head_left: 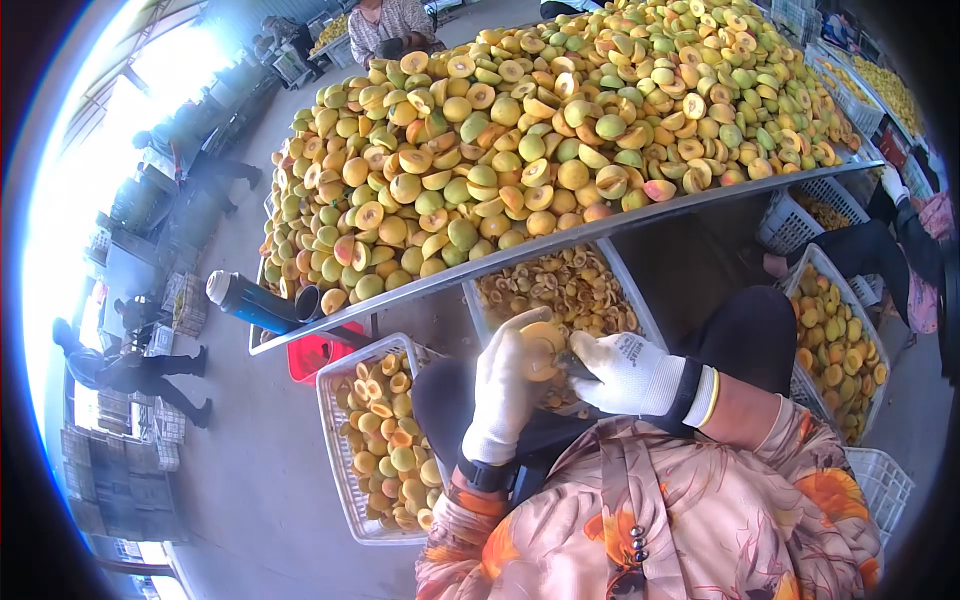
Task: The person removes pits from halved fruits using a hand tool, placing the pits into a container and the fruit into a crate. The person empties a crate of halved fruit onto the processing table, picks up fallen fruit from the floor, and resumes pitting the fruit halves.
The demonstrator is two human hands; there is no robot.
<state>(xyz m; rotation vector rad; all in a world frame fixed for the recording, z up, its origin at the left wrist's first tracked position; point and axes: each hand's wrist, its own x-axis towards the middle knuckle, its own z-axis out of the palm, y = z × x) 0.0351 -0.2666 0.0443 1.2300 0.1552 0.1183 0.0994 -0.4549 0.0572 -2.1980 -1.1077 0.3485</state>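
In my white-gloved left hand (503,385) I hold a yellow peach half (542,350), cut face showing, at the height of my lap. My right hand (632,372), gloved too, is closed around a small dark grey tool (577,367) whose tip is close to the peach half. The tool's exact kind is hard to make out. Under my hands stands a crate (640,290) holding brownish pits and scraps. In front, a metal-edged table (590,232) carries a big heap of halved peaches (520,150).
At my left stands a white crate (335,440) of hollowed peach halves, beside a red bucket (305,358). A blue bottle (250,300) lies at the table corner. Another peach crate (870,385) is at my right. Other people work around the table and hall.
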